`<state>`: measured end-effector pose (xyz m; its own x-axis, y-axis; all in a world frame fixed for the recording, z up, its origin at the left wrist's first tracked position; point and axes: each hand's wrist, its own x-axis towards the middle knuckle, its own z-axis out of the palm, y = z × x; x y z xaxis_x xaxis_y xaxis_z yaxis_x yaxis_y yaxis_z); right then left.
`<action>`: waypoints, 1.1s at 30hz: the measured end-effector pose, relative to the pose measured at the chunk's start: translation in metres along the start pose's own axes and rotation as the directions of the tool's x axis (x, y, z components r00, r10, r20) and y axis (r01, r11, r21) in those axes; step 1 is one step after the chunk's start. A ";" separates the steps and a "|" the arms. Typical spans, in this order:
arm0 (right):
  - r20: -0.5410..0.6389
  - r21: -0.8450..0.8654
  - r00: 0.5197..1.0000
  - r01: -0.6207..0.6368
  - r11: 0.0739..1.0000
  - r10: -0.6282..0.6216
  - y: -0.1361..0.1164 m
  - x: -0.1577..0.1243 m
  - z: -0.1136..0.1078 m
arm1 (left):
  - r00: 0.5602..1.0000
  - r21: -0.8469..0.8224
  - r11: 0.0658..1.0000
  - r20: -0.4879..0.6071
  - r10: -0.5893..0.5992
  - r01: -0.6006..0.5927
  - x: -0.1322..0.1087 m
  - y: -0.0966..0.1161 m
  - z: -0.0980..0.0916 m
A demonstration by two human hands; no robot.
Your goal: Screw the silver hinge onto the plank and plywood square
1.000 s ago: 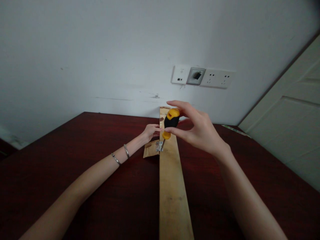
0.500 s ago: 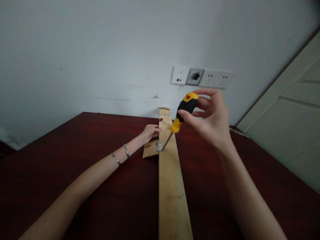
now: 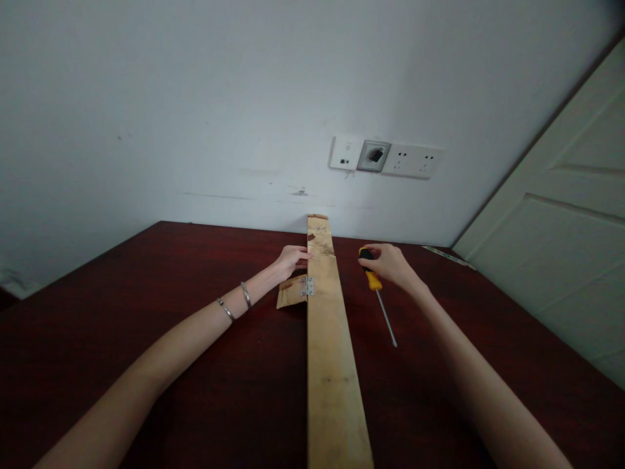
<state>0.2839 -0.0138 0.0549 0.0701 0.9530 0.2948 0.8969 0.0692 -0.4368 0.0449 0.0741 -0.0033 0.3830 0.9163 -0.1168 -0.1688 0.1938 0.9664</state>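
Note:
A long wooden board runs away from me across the table toward the wall. My left hand grips its left edge near the far end, with the thumb by the top and some fingertips hidden. Just nearer to me, a small metal hinge joins the board to a short wood piece that sticks out on the left. My right hand is to the right of the board, closed around the handle of a yellow-and-black screwdriver. Its shaft points down toward me, apart from the board and hinge.
Dark red-brown wood covers the tabletop, which meets a white wall. Wall sockets sit above the table's back edge. A pale panelled door stands at the right, near a thin strip on the table.
My right hand has lowered the screwdriver and taken its tip off the hinge, over to the right of the board. My left hand stays on the board's edge.

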 end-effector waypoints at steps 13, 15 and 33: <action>0.085 -0.103 0.996 0.030 0.994 -0.021 0.013 -0.005 0.036 | 1.000 -0.020 1.000 -0.020 0.017 -0.017 0.005 -0.003 -0.003; 0.086 -0.108 0.996 0.020 0.994 -0.011 0.016 -0.005 0.040 | 1.000 -0.019 1.000 -0.017 0.021 -0.021 0.005 -0.003 -0.004; 0.114 -0.165 0.990 -0.061 0.984 0.081 0.023 -0.010 0.061 | 1.000 -0.017 1.000 -0.025 0.019 -0.020 0.009 -0.004 -0.004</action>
<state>0.2770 -0.0041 -0.0100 0.0923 0.9828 0.1600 0.9507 -0.0392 -0.3077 0.0450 0.0827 -0.0093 0.3569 0.9283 -0.1040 -0.1916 0.1817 0.9645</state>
